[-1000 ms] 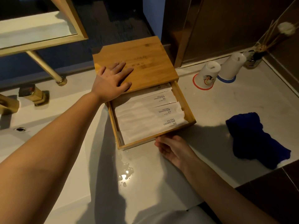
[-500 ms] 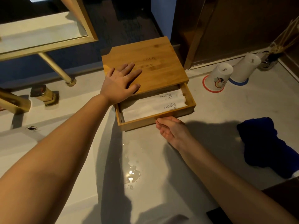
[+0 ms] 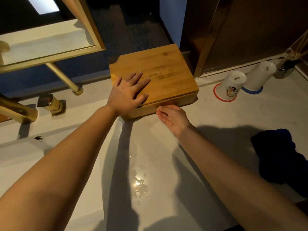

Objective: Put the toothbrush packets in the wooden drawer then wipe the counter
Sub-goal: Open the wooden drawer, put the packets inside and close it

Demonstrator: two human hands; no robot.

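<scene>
The wooden drawer box [image 3: 163,75] stands on the white counter [image 3: 216,124] against the back wall, its drawer [image 3: 168,104] pushed fully in. The toothbrush packets are hidden inside. My left hand [image 3: 128,94] lies flat, fingers spread, on the box's lid at its front left corner. My right hand [image 3: 173,117] rests with straight fingers against the drawer's front, holding nothing. A dark blue cloth [image 3: 281,157] lies crumpled on the counter at the right. A small puddle of water [image 3: 139,185] shines on the counter in front of the box.
Two upturned white cups [image 3: 231,85] stand on round coasters right of the box, with a reed diffuser [image 3: 286,67] behind them. A brass tap [image 3: 18,110] and sink basin [image 3: 21,157] are at the left, under a gold-framed mirror [image 3: 50,40].
My right hand has pushed the drawer in from half open to fully closed, so the packets are out of sight. The left hand stayed on the lid.
</scene>
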